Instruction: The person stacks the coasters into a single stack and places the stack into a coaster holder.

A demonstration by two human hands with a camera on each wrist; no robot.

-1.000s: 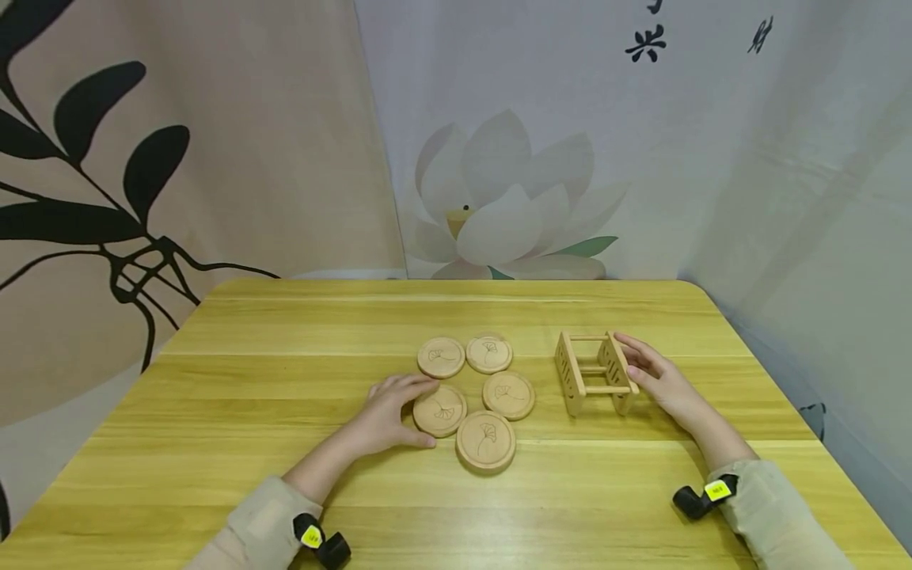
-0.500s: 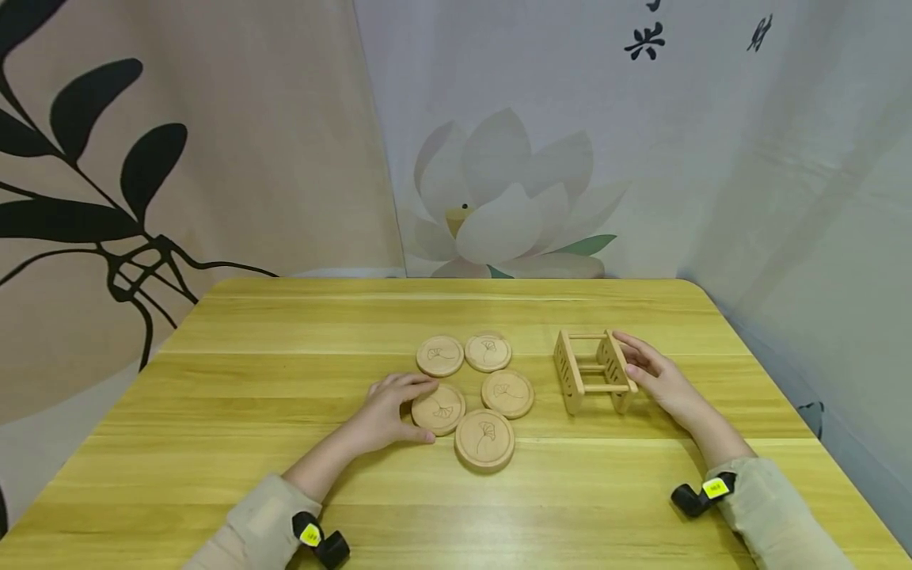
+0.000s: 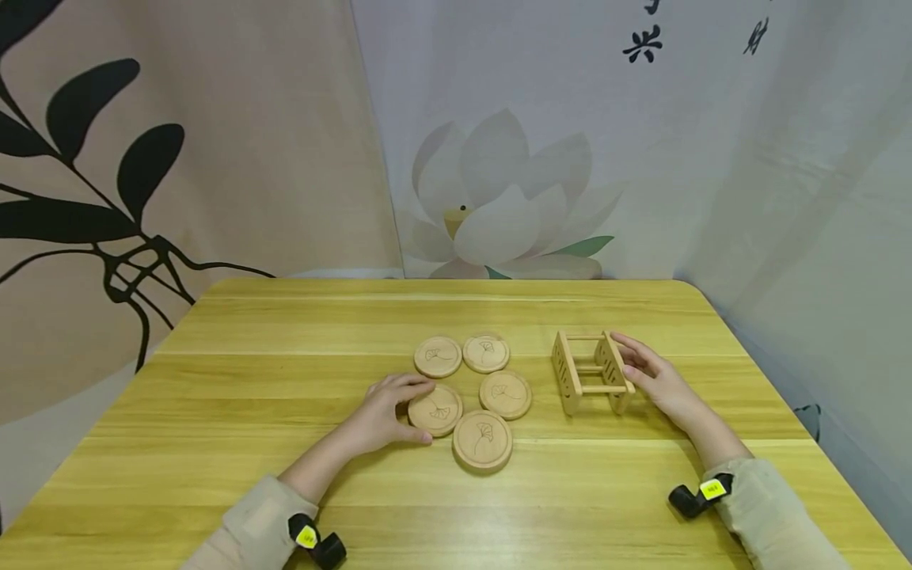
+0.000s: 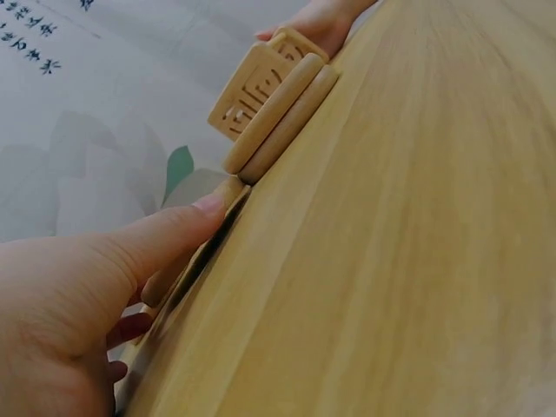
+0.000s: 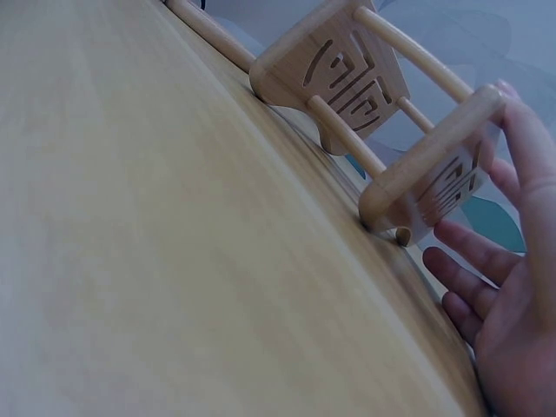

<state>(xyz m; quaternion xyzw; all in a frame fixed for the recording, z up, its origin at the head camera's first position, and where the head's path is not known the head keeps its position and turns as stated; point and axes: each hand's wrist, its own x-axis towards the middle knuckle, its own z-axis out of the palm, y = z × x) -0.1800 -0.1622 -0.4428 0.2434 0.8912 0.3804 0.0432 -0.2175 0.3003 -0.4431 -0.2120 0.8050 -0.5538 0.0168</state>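
Note:
In the head view, my left hand lies around the left edge of a round wooden coaster engraved with a ginkgo leaf. Its thumb and forefinger hold the rim; the left wrist view shows the thumb against that edge. At the right stands a wooden coaster rack with two slotted side panels joined by rods. My right hand holds its right panel, thumb at the near edge and forefinger toward the far one. The remaining fingers spread beside the panel, low over the table.
More ginkgo coasters lie close by: two at the back, one to the right. A thicker pair, one on the other, is nearest the front. The wooden table ends at a printed curtain.
Both hands, the coasters and the rack keep their places on the table. Only the head view shifts slightly.

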